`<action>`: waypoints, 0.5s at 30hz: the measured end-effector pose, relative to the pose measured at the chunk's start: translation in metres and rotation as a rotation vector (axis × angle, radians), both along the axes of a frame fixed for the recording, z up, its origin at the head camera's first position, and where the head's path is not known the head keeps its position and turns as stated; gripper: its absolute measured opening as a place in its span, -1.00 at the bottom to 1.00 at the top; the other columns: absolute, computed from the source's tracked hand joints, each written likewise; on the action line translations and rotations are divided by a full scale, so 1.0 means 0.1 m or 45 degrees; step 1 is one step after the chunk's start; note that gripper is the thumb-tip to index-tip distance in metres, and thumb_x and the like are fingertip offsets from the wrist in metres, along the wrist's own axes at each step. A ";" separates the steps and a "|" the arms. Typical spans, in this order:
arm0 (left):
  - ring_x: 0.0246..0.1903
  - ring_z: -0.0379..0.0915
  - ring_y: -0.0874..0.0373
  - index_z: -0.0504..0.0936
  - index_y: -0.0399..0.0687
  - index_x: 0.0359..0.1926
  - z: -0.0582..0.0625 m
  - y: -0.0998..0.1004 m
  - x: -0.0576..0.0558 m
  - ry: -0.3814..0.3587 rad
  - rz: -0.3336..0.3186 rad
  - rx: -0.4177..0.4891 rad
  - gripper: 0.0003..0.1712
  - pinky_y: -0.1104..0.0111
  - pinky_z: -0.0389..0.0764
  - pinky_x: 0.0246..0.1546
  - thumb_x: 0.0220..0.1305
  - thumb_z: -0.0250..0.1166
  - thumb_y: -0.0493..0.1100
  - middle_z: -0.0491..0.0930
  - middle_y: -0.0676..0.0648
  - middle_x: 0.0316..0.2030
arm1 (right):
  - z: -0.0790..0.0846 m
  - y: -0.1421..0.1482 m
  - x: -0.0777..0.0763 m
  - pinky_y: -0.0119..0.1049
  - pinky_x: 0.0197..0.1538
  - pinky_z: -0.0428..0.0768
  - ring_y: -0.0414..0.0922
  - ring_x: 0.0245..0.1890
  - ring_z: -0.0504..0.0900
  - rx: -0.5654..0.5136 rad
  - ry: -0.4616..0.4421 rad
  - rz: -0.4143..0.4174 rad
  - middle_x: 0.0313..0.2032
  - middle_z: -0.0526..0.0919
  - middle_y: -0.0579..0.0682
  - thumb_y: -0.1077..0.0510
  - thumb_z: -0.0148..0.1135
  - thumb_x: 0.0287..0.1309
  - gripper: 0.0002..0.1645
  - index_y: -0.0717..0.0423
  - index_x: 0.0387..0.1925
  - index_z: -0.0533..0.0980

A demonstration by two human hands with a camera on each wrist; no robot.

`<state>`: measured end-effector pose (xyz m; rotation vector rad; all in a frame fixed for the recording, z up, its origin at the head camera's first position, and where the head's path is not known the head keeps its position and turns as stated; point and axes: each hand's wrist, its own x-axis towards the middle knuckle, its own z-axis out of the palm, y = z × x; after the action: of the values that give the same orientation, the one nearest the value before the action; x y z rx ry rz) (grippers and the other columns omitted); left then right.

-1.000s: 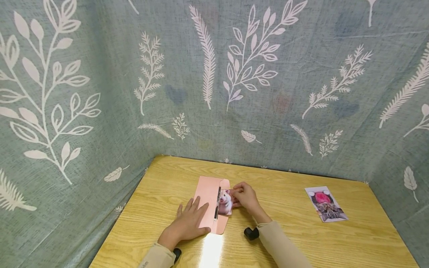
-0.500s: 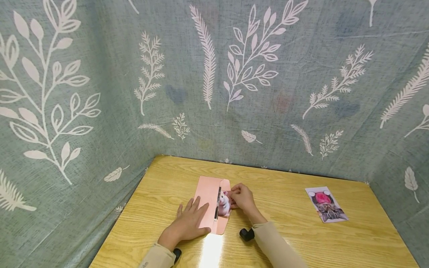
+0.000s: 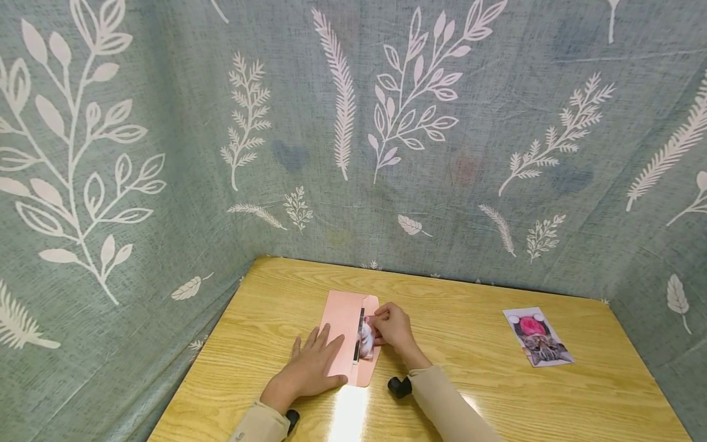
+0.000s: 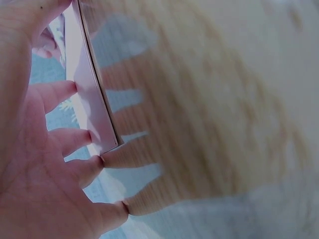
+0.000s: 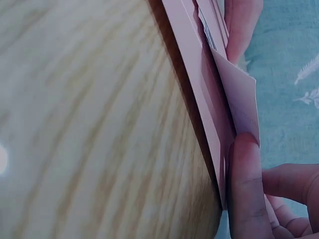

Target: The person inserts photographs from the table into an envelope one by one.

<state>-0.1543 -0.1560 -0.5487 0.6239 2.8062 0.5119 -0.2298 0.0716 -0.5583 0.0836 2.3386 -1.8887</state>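
Observation:
A pink paper envelope [image 3: 338, 310] lies on the table with its flap side to the right. Across it my left hand [image 3: 313, 368] rests with spread fingers; in the left wrist view, fingertips [image 4: 87, 135] touch the envelope [image 4: 89, 107]. My right hand [image 3: 399, 330] pinches the upper right edge of a photo card [image 3: 366, 345] showing a white mouse-like animal. The card's left part is hidden inside the envelope opening, where a dark strip also shows. In the right wrist view the card [image 5: 241, 92] stands tilted up from the flap, held at its edge.
A second photo card [image 3: 537, 341], with a kitten and a pink round shape, lies flat at the right of the wooden table [image 3: 458, 301]. A leaf-patterned cloth [image 3: 353, 123] hangs behind and at the sides. Black wrist devices [image 3: 400, 387] sit at the cuffs.
My right hand has moved left, and the mouse photo card has slid further into the envelope, so less of it shows. The left hand, envelope and kitten card have stayed in place.

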 end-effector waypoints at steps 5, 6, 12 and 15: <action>0.49 -0.24 -0.33 0.17 0.07 0.56 0.00 0.00 0.00 0.001 0.007 -0.002 0.03 -0.41 -0.16 0.29 0.23 0.24 0.42 -0.10 -0.31 0.54 | 0.01 -0.05 0.01 -0.20 -0.61 0.66 -0.13 -0.65 0.62 0.014 0.006 0.004 -0.49 0.60 0.12 0.42 0.25 0.21 -0.87 0.33 -0.21 0.47; 0.49 -0.23 -0.33 0.17 0.07 0.56 0.00 0.00 0.00 0.002 0.009 -0.002 0.03 -0.41 -0.16 0.29 0.23 0.24 0.42 -0.10 -0.30 0.54 | 0.02 -0.06 0.01 -0.20 -0.61 0.65 -0.13 -0.65 0.62 0.017 0.001 0.002 -0.49 0.60 0.11 0.41 0.25 0.22 -0.86 0.33 -0.21 0.48; 0.49 -0.23 -0.33 0.17 0.07 0.55 0.01 0.01 0.01 0.000 0.014 0.003 0.02 -0.41 -0.16 0.29 0.23 0.25 0.42 -0.09 -0.31 0.54 | 0.01 -0.08 0.01 -0.19 -0.61 0.66 -0.14 -0.64 0.62 0.028 -0.009 0.011 -0.47 0.60 0.09 0.39 0.26 0.23 -0.85 0.32 -0.19 0.48; 0.49 -0.24 -0.33 0.17 0.06 0.56 0.01 0.00 0.01 -0.003 0.011 0.003 0.03 -0.41 -0.16 0.29 0.23 0.25 0.42 -0.10 -0.31 0.54 | 0.03 -0.06 0.02 -0.19 -0.58 0.67 -0.11 -0.61 0.64 0.012 -0.027 0.034 -0.44 0.63 0.11 0.38 0.24 0.25 -0.85 0.34 -0.16 0.48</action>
<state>-0.1534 -0.1556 -0.5476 0.6111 2.8080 0.5176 -0.2282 0.0661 -0.5555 0.0731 2.3228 -1.8558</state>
